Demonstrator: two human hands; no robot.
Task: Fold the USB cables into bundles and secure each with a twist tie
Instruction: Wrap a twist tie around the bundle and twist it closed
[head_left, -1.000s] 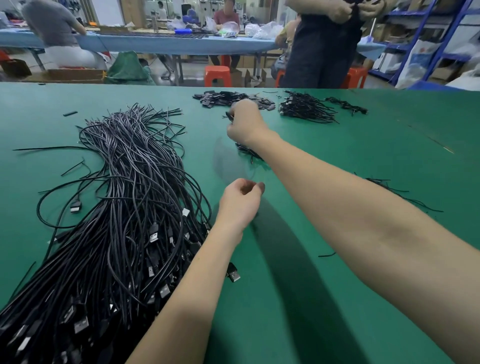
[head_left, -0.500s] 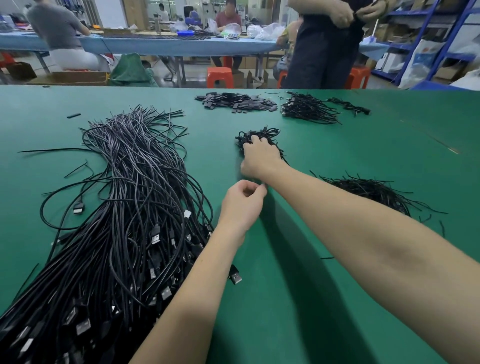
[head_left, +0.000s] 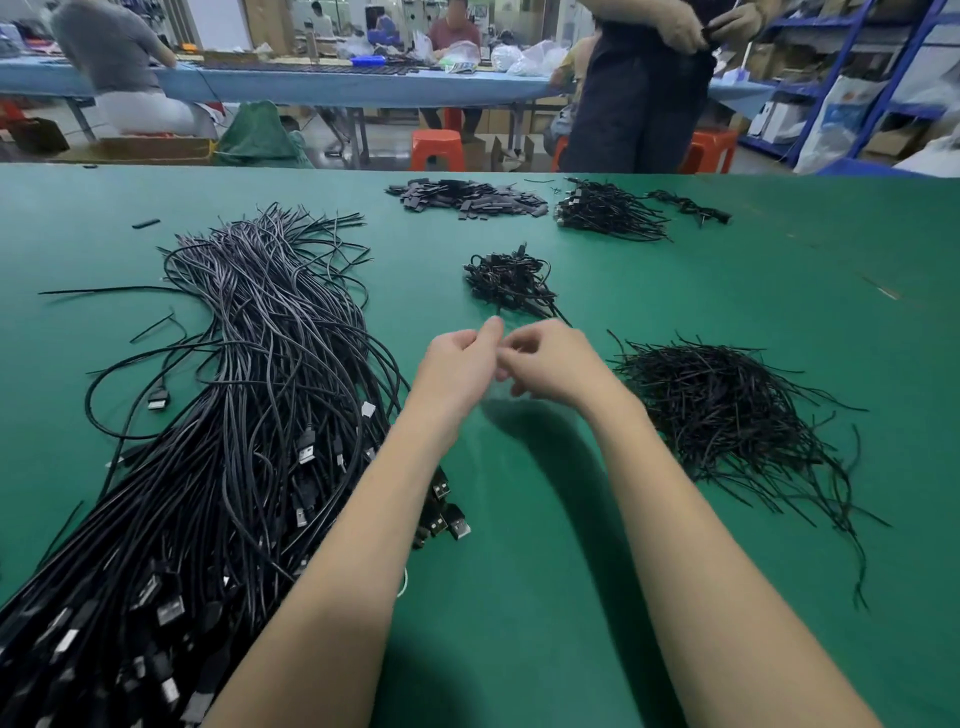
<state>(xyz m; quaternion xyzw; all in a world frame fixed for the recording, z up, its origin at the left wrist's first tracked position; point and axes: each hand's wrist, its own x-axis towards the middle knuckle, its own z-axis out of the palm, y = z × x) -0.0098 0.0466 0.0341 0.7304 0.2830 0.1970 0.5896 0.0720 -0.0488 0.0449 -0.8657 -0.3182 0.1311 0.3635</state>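
Green worktop carries our loose USB cables at left, twist ties at right and finished bundles just beyond our hands. Bare cloth lies open between the piles. Our left hand and right hand meet with curled fingers; whether they pinch anything, we cannot tell.

table: matt green, smooth | USB cables: black plastic jacket, slight sheen, metal plugs | twist ties, 3 o'clock: thin matt black
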